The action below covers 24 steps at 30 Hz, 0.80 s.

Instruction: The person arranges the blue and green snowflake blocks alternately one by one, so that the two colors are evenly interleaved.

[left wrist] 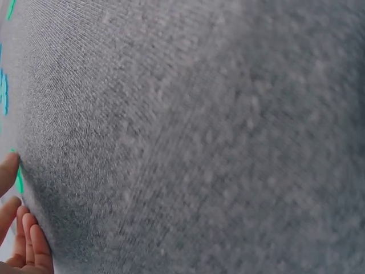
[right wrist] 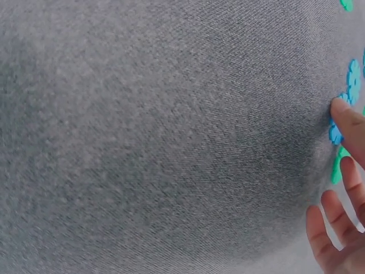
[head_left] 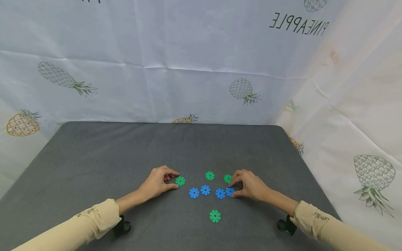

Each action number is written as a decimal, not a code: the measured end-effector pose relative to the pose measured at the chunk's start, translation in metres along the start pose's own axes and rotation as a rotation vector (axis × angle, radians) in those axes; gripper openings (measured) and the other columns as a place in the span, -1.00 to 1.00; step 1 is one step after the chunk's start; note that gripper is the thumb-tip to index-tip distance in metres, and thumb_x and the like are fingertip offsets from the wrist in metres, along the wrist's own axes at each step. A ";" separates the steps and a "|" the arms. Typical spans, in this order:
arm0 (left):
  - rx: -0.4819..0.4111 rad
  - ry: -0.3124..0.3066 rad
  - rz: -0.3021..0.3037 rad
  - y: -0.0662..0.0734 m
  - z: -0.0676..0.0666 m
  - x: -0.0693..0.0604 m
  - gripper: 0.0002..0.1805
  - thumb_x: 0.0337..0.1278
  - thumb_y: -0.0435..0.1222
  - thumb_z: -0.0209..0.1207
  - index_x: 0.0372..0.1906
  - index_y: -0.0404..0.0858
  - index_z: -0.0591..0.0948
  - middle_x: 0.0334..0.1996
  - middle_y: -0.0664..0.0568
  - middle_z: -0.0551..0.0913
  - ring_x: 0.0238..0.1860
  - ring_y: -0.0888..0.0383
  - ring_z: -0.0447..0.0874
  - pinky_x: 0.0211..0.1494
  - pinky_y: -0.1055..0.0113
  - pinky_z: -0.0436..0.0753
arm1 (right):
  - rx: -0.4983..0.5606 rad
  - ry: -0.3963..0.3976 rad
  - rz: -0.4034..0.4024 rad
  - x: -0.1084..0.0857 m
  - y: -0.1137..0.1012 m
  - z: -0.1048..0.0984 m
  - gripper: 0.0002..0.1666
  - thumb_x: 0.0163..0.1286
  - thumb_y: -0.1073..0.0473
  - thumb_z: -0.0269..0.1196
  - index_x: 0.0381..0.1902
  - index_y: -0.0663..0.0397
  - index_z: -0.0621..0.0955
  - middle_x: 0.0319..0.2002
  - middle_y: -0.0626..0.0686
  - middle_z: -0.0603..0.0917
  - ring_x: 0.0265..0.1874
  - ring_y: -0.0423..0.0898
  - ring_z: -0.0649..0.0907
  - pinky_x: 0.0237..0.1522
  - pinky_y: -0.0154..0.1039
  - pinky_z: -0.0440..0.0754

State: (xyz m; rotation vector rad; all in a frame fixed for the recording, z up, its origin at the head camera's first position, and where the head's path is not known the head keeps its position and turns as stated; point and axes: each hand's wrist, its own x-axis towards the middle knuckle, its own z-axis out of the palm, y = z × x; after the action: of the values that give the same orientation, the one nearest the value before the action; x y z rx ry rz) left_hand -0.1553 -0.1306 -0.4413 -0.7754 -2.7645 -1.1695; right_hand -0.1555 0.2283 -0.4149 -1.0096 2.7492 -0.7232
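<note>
Notched plastic discs lie flat on a grey cloth-covered table. My left hand (head_left: 157,182) pinches a green disc (head_left: 180,181) by its edges between thumb and forefinger; in the left wrist view that disc (left wrist: 20,181) is seen nearly edge-on. On the other side, my right hand (head_left: 251,185) has thumb and forefinger at the edges of the rightmost blue disc (head_left: 230,191). Its forefinger also lies close to a green disc (head_left: 227,178). The right wrist view shows the thumb (right wrist: 345,117) touching the blue disc (right wrist: 335,135), partly covering it.
Between the hands lie more blue discs: one (head_left: 194,193), another (head_left: 205,190) and a third (head_left: 220,193). A green disc (head_left: 209,175) sits behind them, and another green disc (head_left: 215,216) nearer the front. White pineapple-print cloth (head_left: 188,94) hangs beyond the table (head_left: 125,150).
</note>
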 end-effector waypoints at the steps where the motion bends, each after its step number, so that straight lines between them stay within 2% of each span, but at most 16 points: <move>1: -0.007 0.000 -0.006 0.000 0.000 0.000 -0.62 -0.20 -0.29 0.50 -0.15 -0.26 0.73 -0.29 0.07 0.65 -0.39 0.27 0.48 -0.33 0.43 0.52 | 0.016 0.002 -0.001 0.000 0.000 0.000 -0.72 -0.04 0.18 0.54 -0.28 -0.02 0.79 -0.26 -0.13 0.64 -0.22 -0.13 0.60 -0.26 -0.27 0.61; 7: -0.036 0.003 -0.046 0.000 0.002 0.000 -0.62 -0.22 -0.27 0.51 -0.16 -0.23 0.74 -0.31 0.11 0.64 -0.41 0.30 0.43 -0.35 0.43 0.50 | 0.084 0.017 0.003 -0.001 0.002 0.003 -0.70 -0.05 0.21 0.54 -0.27 0.07 0.78 -0.30 -0.11 0.65 -0.29 -0.19 0.62 -0.33 -0.32 0.59; 18: 0.006 -0.037 -0.035 0.001 0.001 0.008 -0.64 -0.23 -0.25 0.52 -0.19 -0.20 0.77 -0.33 0.09 0.61 -0.49 0.31 0.37 -0.43 0.45 0.45 | 0.091 0.017 0.017 -0.002 0.004 0.003 -0.71 -0.06 0.22 0.54 -0.29 0.05 0.78 -0.30 -0.13 0.65 -0.32 -0.19 0.61 -0.33 -0.29 0.59; 24: 0.019 -0.050 -0.007 0.000 0.002 0.012 -0.69 -0.24 -0.25 0.52 -0.24 -0.15 0.77 -0.30 0.09 0.61 -0.53 0.37 0.31 -0.48 0.46 0.42 | 0.100 0.014 0.020 -0.001 0.005 0.004 -0.71 -0.05 0.20 0.54 -0.28 0.04 0.78 -0.30 -0.13 0.65 -0.32 -0.18 0.61 -0.33 -0.29 0.59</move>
State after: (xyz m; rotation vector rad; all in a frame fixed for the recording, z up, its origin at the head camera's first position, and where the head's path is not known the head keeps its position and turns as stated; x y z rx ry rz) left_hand -0.1654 -0.1238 -0.4399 -0.8048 -2.8168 -1.1395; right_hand -0.1568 0.2309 -0.4207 -0.9596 2.7007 -0.8582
